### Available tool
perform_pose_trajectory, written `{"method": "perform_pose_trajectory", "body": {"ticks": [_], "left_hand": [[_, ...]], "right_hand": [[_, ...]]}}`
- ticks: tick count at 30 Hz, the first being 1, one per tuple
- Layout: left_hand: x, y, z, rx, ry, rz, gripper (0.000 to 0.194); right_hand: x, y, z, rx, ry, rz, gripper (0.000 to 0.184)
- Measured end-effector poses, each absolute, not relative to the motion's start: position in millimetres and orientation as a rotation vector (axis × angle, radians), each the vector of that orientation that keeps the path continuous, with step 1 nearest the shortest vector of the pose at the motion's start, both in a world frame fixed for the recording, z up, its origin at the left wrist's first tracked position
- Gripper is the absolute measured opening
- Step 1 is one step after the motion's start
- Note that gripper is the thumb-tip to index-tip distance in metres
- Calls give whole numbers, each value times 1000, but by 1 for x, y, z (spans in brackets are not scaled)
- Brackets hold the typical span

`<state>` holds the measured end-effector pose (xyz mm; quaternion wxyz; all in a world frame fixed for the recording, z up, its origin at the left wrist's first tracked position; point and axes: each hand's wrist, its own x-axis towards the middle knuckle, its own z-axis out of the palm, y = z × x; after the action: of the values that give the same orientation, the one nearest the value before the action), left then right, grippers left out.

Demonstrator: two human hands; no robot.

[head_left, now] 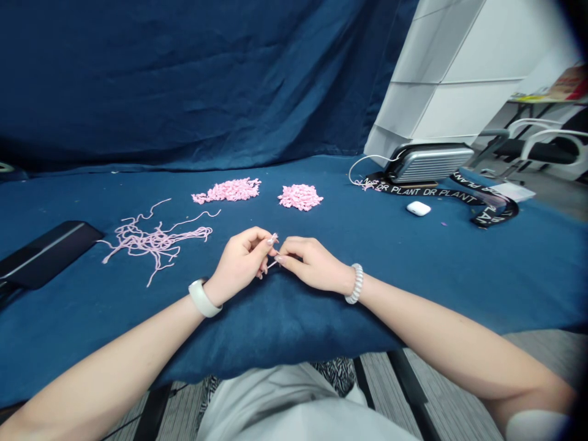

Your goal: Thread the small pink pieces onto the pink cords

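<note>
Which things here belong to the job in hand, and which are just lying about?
Likely part of the job:
held yarn, between left hand and right hand
loose pink strands
left pink pile
right pink pile

Apparently just lying about:
silver case
lettered strap
small white case
long dark object

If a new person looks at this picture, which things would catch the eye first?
Probably the two pink piles on the blue cloth, just beyond the hands, with loose pink strings spread to their left. Next come the left hand and right hand, meeting in the middle over a bit of pink string.
</note>
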<state>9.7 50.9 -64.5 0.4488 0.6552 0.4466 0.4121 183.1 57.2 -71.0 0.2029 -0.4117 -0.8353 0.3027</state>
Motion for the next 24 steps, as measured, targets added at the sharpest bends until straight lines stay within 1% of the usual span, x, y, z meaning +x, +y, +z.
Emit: {"method": "perform_pose_trajectory", "body": {"ticks": [4, 10, 15, 19, 24], "left_hand": [[10, 54, -69, 1515, 1100, 1015, 30], [10, 56, -70, 1401, 1085, 1001, 28], [10, 57, -71, 1337, 1039, 1023, 26], [10, 58, -71, 1292, 1037, 1014, 27], [11, 57, -67, 1199, 1034, 1012, 27]], "right_hand": [[183, 57, -71, -1163, -2222, 858, 51], [183, 58, -67, -1266, -2059, 928, 49], [183, 59, -66, -1375, -1926, 952, 51], [184, 59, -64, -1333, -1865, 941, 53], [185, 59, -62, -1324, -1798, 884, 51]]}}
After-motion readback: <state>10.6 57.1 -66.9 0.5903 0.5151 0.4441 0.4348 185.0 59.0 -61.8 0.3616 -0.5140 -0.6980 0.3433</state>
